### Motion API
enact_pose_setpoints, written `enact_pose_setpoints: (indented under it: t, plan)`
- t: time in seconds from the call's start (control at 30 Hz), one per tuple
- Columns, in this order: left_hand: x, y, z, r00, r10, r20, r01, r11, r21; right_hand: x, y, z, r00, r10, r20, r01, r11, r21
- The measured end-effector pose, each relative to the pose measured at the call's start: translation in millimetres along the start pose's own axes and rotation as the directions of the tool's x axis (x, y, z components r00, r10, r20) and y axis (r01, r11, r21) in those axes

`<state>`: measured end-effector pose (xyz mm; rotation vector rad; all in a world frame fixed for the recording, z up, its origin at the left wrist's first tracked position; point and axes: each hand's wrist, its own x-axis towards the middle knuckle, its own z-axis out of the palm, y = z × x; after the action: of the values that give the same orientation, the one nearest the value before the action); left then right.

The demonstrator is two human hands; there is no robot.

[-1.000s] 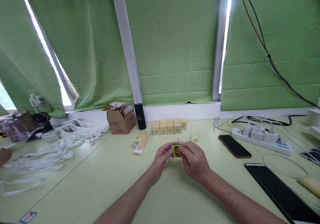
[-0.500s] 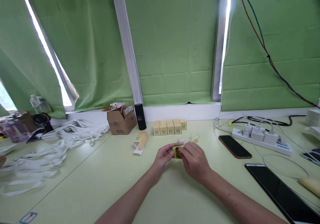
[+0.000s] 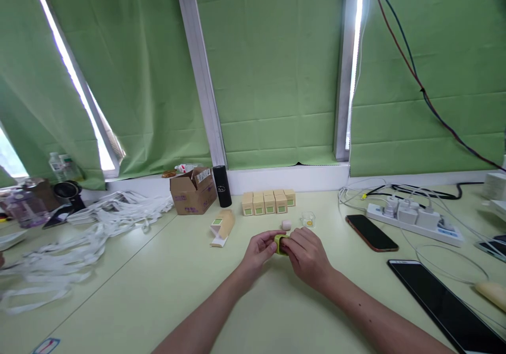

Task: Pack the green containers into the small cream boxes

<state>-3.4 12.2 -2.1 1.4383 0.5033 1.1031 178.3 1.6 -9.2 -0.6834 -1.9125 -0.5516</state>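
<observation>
Between my two hands, over the table, is a small yellow-green hollow piece [image 3: 280, 244]. My left hand [image 3: 259, 251] grips its left side between thumb and fingers. My right hand [image 3: 307, 252] is closed at its right side, fingertips at the opening; whether they hold anything else is hidden. Just beyond my fingers stands a small pale pink cylinder [image 3: 286, 225]. Beside it lies a small clear container [image 3: 308, 219] with a bit of yellow in it. An opened kraft-paper box [image 3: 223, 227] lies to the left, its flap out.
Several small kraft boxes [image 3: 269, 203] form a row behind. A cardboard carton [image 3: 193, 191] and a black cylinder [image 3: 222, 186] stand back left. White straps [image 3: 95, 238] spread at far left. Right are a phone [image 3: 371, 232], a tablet [image 3: 446, 301] and a power strip [image 3: 415, 222] with cables.
Both hands stay nearly in place around the yellow-green piece, which has turned slightly. The pink cylinder now shows clear of my left fingers. The view has shifted slightly.
</observation>
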Motion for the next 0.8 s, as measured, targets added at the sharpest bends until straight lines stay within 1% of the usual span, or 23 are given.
enact_pose_setpoints:
  t: [0.13, 0.23, 0.33, 0.4, 0.47, 0.57, 0.67, 0.8]
  plan:
    - [1, 0, -1, 1.000, 0.000, -0.023, 0.000, 1.000, -0.001, 1, 2, -3, 1.000, 0.002, -0.002, -0.002, 1.000, 0.027]
    - [2, -1, -3, 0.999, 0.013, -0.040, -0.013, 1.000, 0.012, 1, 5, -8, 1.000, -0.020, 0.007, 0.019, 0.997, 0.071]
    - [3, 1, -6, 0.994, 0.042, -0.098, -0.037, 0.998, 0.049, -1, 7, -15, 1.000, -0.022, -0.011, 0.023, 0.995, 0.099]
    - [3, 2, -7, 0.987, 0.060, -0.149, -0.044, 0.994, 0.104, -2, 7, -17, 1.000, 0.004, 0.002, -0.004, 0.994, 0.106]
    - [4, 3, -6, 0.979, 0.082, -0.188, -0.049, 0.984, 0.169, -3, 5, -16, 0.998, 0.037, 0.058, -0.043, 0.993, 0.106]
    - [3, 3, -3, 0.973, 0.117, -0.197, -0.060, 0.960, 0.274, -8, 3, -8, 0.987, 0.086, 0.135, -0.100, 0.990, 0.100]
    - [2, 2, 2, 0.972, 0.144, -0.183, -0.064, 0.921, 0.385, -13, 3, 2, 0.982, 0.139, 0.131, -0.157, 0.978, 0.137]
    - [0, 3, 3, 0.964, 0.199, -0.178, -0.104, 0.894, 0.435, -18, 6, 9, 0.967, 0.229, 0.113, -0.251, 0.933, 0.256]
